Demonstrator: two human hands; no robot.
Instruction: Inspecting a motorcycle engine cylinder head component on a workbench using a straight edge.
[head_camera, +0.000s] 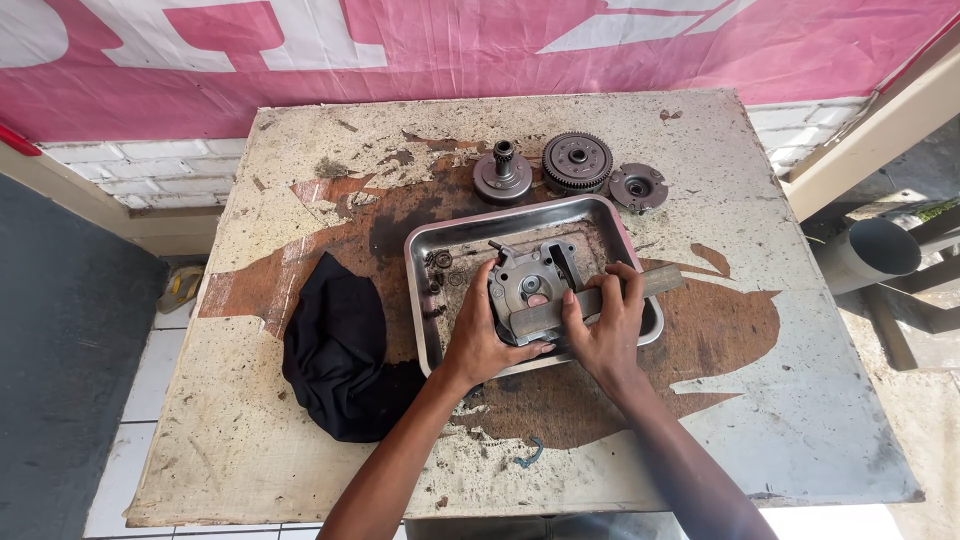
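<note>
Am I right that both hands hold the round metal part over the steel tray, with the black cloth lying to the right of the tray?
Not quite: the black cloth lies to the left of the steel tray, not the right. The rest holds: the left hand and right hand both hold the round metal part over the tray. The head view shows this.

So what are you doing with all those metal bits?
A person's left hand steadies a round grey metal engine part in a steel tray. The right hand presses a flat metal bar across it. Three more round parts, one a toothed gear, sit behind the tray on the worn table. A black cloth lies to the left.
</note>
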